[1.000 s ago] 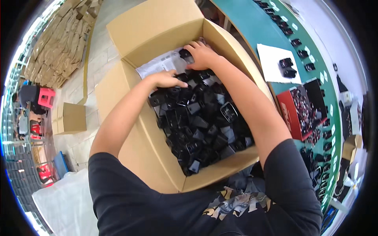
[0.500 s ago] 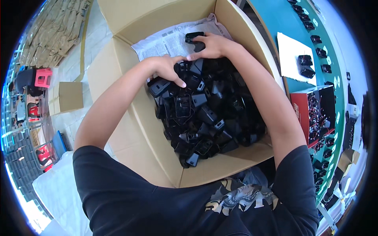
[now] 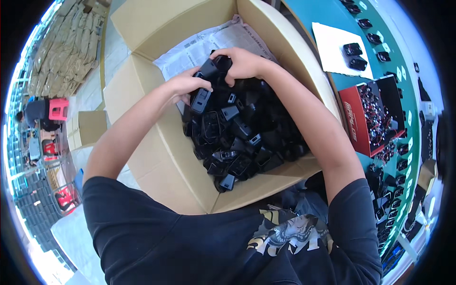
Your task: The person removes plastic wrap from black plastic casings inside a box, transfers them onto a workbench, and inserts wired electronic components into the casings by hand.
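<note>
Black plastic housings (image 3: 242, 129) lie heaped in a large open cardboard box (image 3: 164, 156) in front of me. At the heap's far left, my left hand (image 3: 185, 85) is closed on a black housing (image 3: 200, 101) with a small slot in its face, thumb across its upper end. My right hand (image 3: 242, 64), just to the right, curls its fingers over another black housing (image 3: 209, 70) at the far side of the heap. The two held pieces are close together. Dark shapes under my right palm blend together, so I cannot tell how many pieces it grips.
Printed paper (image 3: 190, 52) lines the box's far end. On the right, a green table (image 3: 304, 14) bears a white sheet (image 3: 327, 47) with two black parts, a red box (image 3: 356, 121) of small wired parts, and rows of black pieces. A small carton (image 3: 92, 128) and pink stool (image 3: 58, 109) stand left.
Both hands have shifted left. My left hand now grips a housing at the heap's edge. My right hand has brought its black piece from the paper toward my left hand.
</note>
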{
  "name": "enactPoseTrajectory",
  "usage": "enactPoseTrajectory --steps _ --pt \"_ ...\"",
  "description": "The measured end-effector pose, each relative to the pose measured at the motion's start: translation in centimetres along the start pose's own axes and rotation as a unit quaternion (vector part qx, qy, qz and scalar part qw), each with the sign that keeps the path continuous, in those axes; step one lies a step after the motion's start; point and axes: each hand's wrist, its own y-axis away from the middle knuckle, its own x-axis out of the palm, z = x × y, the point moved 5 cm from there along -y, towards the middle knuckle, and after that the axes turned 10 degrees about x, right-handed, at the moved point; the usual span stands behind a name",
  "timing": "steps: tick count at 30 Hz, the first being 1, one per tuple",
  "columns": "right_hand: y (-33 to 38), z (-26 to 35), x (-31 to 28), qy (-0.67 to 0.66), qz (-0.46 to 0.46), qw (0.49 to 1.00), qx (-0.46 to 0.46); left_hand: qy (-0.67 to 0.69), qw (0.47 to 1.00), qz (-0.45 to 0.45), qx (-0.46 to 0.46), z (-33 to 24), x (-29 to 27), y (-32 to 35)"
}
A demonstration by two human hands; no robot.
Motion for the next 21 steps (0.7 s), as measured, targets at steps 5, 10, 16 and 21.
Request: enactPoseTrajectory --steps 5,10,16,21 --pt "2.4 2.1 0.0 -0.217 -0.023 0.976 -0.019 0.222 0.967 -0.065 0.104 1.1 -0.5 0.1" --pt "7.0 2.4 -1.1 -0.279 -0.113 0.953 -0.037 0.303 0.928 -0.087 0.201 -3.4 1.1 3.3" --pt "11.7 -0.1 -1.8 -0.289 -0.323 0.898 -0.07 0.284 0.941 -0.054 0.175 -2.1 0.7 0.8" --pt "21.8 -2.7 -2.4 -0.432 -0.432 0.79 -0.047 0.387 0.905 0.023 0.175 -5.6 6.8 0.9"
